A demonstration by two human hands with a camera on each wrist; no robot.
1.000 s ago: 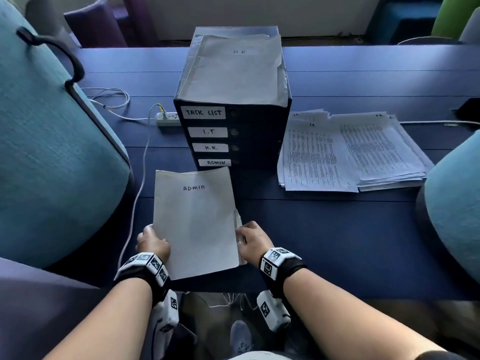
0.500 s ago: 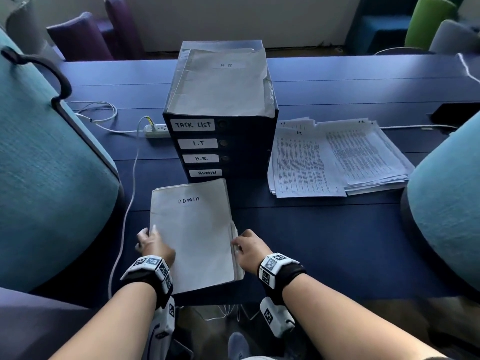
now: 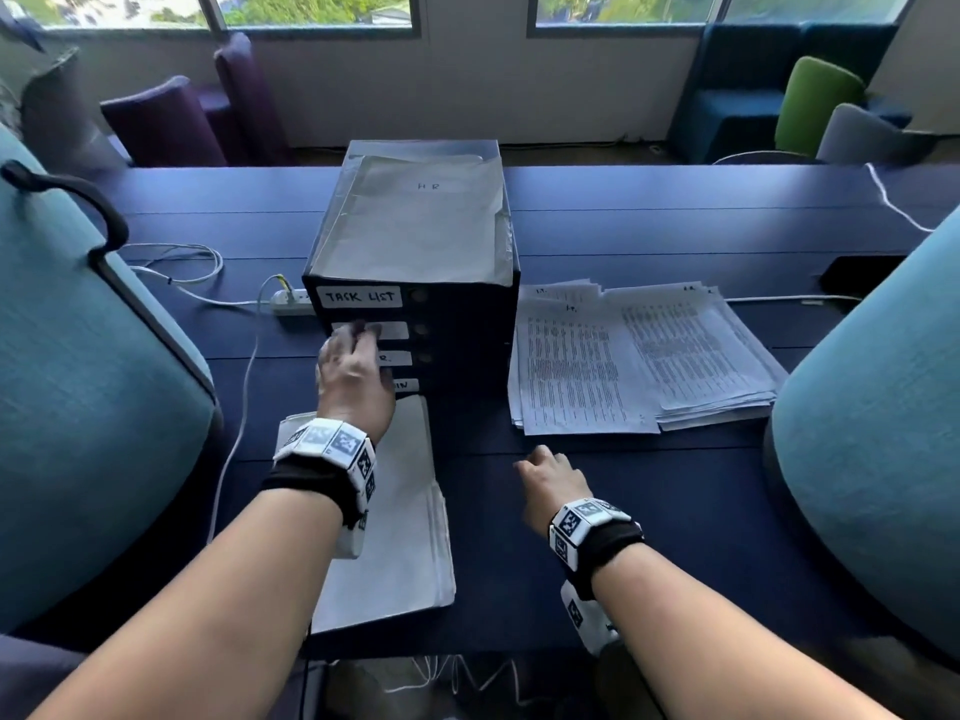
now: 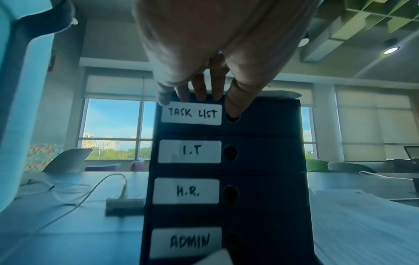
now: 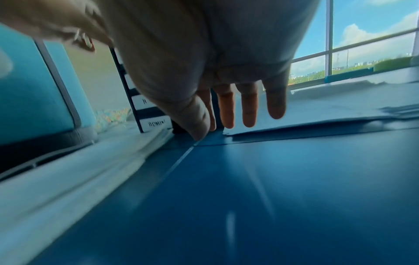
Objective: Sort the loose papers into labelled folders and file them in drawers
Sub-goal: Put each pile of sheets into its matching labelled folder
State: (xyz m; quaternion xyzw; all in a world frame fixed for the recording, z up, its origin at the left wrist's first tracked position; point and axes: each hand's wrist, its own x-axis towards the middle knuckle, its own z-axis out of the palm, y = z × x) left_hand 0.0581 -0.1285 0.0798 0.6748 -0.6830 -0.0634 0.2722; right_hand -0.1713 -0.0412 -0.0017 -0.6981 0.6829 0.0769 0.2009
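The pale ADMIN folder (image 3: 415,517) lies flat on the blue table (image 3: 649,537), and neither hand holds it. My left hand (image 3: 358,337) is raised before the dark drawer unit (image 3: 462,335), its straight fingers (image 4: 199,93) reaching near the top drawer's TASK LIST label (image 4: 191,113). Whether they touch the drawer front I cannot tell. Below sit the I.T label (image 4: 189,151), H.R. label (image 4: 186,191) and ADMIN label (image 4: 188,241). My right hand (image 3: 532,459) hovers low over the table right of the folder, fingers (image 5: 248,111) relaxed and empty. An H.R. folder (image 3: 421,220) rests on top of the unit.
A spread stack of printed papers (image 3: 634,356) lies right of the drawer unit. A white power strip (image 3: 291,302) and cables (image 3: 176,262) lie to its left. Teal chair backs (image 3: 78,407) flank me on both sides. A dark device (image 3: 857,270) sits at the far right.
Both hands have let go of the ADMIN folder. My left hand rose forward to the drawer fronts, and my right hand slid right onto bare table. My head tilted up.
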